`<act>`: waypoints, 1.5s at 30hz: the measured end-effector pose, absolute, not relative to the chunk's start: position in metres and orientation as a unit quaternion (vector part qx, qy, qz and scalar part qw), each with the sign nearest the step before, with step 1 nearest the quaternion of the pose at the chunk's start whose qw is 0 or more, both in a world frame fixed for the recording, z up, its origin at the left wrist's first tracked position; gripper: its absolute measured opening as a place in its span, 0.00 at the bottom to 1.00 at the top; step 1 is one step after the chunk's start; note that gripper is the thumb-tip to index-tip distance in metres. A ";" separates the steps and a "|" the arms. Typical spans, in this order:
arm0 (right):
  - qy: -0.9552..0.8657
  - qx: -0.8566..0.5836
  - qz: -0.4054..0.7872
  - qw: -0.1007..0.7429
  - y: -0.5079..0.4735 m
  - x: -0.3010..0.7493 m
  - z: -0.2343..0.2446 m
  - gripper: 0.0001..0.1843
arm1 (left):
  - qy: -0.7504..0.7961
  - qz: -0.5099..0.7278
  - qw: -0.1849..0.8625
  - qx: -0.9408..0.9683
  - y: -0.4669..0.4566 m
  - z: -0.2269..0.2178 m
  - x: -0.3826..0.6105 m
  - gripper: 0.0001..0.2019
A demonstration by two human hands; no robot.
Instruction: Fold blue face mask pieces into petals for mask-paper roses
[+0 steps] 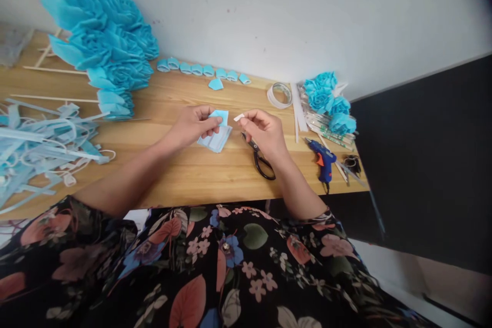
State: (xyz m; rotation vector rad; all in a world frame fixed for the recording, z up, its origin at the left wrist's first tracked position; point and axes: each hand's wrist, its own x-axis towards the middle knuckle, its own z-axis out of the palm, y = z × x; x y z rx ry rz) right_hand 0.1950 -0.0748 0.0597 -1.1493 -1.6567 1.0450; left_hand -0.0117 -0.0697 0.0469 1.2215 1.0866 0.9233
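My left hand pinches a small blue fabric piece between thumb and fingers. Beneath it on the table lies a stack of pale blue fabric squares, partly covered by that hand. A short strip of white tape sticks out from the closed fingertips of my right hand, a little to the right of the blue piece and apart from it. Black-handled scissors rest on the wood under my right hand, their blades partly hidden by it.
Folded blue pieces line the wall side. A tape roll lies back right, near a blue glue gun and blue fabric roses. Large blue roses and a heap of cut strips occupy the left of the table.
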 end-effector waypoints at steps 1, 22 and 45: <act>-0.673 -0.457 0.398 0.424 -0.073 0.195 0.060 0.11 | 0.467 0.397 0.592 0.522 -0.070 0.047 -0.012 0.09; -0.857 -0.236 -0.081 0.451 -0.052 0.192 0.036 0.12 | 0.433 0.368 0.639 0.519 -0.070 0.047 -0.011 0.11; -0.875 -0.282 -0.023 0.393 -0.052 0.197 0.028 0.12 | 0.421 0.383 0.635 0.523 -0.072 0.048 -0.012 0.14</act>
